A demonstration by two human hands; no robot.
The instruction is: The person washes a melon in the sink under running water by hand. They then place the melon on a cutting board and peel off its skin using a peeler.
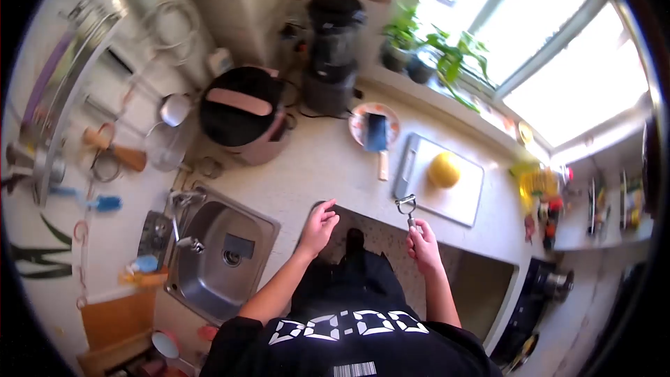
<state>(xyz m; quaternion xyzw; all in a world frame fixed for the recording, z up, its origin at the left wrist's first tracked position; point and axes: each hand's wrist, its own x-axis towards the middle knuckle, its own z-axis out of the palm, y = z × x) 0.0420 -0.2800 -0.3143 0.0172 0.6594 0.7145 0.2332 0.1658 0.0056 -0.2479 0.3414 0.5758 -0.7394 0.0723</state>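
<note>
My right hand is closed round the handle of a metal peeler, whose head points up beside the counter's front edge. My left hand hangs at the counter edge, fingers apart, holding nothing. On a white cutting board with a grey edge sits a round yellow fruit, beyond the peeler. A cleaver with a wooden handle lies with its blade across a patterned plate, left of the board.
A steel sink with a faucet is at the left. Behind it stand a rice cooker and a blender. Potted plants line the windowsill. An oil bottle stands at the right, near shelves.
</note>
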